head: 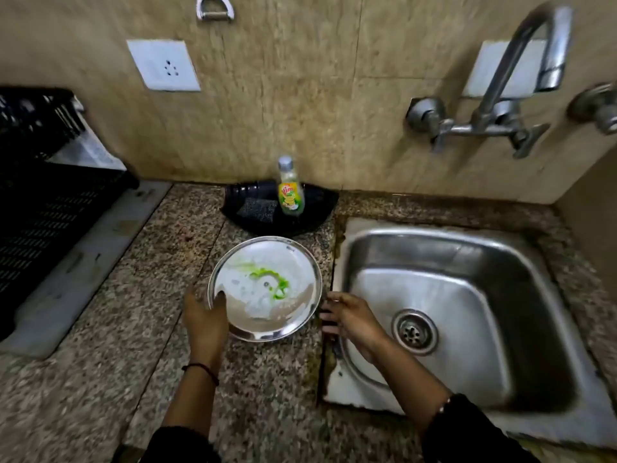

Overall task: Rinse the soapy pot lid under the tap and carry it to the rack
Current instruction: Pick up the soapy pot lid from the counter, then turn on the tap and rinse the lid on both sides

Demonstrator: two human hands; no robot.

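A round steel pot lid (267, 315) lies upside down on the granite counter, left of the sink, smeared with white foam and green dish soap. My left hand (205, 320) grips its left rim, thumb over the edge. Just off the lid's right rim, at the sink's left edge, my right hand (350, 319) has its fingers spread and holds nothing. The steel sink (374, 262) is empty, with its drain at the middle. The tap (521, 61) arches from the wall above it, with no water running. The black dish rack (43, 195) stands at the far left.
A dish soap bottle (291, 190) stands on a black tray (317, 208) with a scrub pad against the wall, right behind the lid. A wall socket (163, 65) and a metal hook (215, 10) are above. Tap valves (425, 116) flank the spout.
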